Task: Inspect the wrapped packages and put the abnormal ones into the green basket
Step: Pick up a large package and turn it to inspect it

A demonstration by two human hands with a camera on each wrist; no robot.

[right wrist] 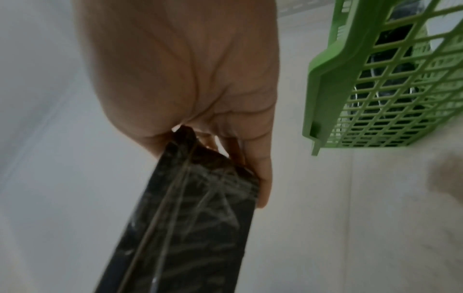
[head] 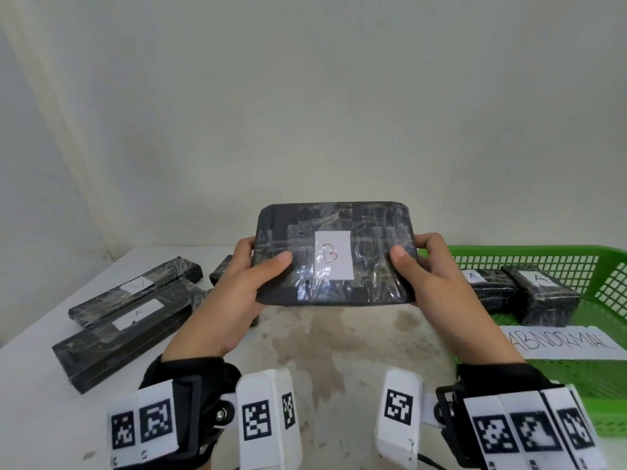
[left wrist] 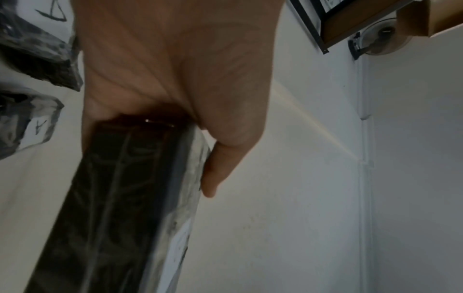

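A flat black package wrapped in clear film is held up above the table, its white label marked "B" facing me. My left hand grips its left end, thumb on the front face. My right hand grips its right end the same way. In the left wrist view the package runs edge-on from the left hand. In the right wrist view the package leaves the right hand. The green basket stands at the right with two black packages labelled "A" inside.
Long black wrapped packages labelled "A" lie on the white table at the left. A paper sign reading "ABNORMAL" hangs on the basket's near side. The basket's mesh wall stands close to my right hand. A plain wall rises behind.
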